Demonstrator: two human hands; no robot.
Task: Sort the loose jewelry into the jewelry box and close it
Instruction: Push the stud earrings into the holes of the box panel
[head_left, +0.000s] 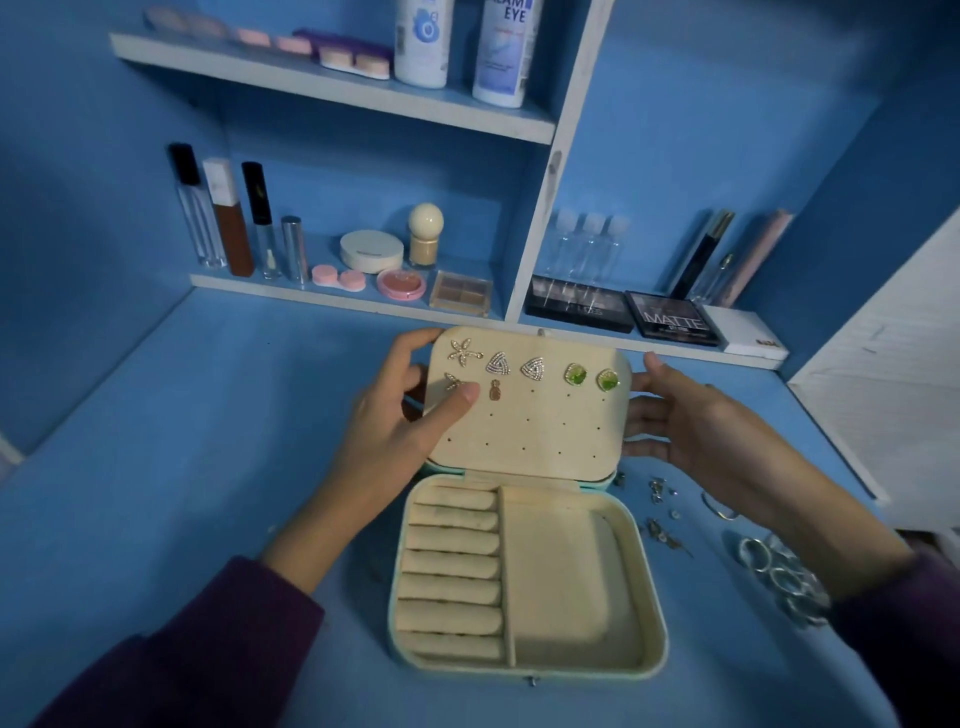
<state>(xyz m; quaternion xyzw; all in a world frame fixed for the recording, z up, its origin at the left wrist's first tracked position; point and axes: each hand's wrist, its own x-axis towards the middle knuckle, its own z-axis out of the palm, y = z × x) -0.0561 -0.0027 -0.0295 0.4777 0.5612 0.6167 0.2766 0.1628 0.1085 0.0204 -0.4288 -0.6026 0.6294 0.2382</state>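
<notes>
While the jewelry box (561, 571) sat open on the blue bench (208, 415), the left hand (395, 421) gripped its raised lid (535, 426), thumb beside the pinned earrings (532, 370). The right hand (696, 421) held straight fingers (647, 395) at the lid's far edge, apparently touching. Loose rings (779, 577) lay rightmost.

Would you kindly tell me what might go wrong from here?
The thumb of the left hand lies against the lower starfish earring on the lid and might knock it loose. The rings and small pieces lie on the table by the right sleeve, which might sweep them away.
</notes>
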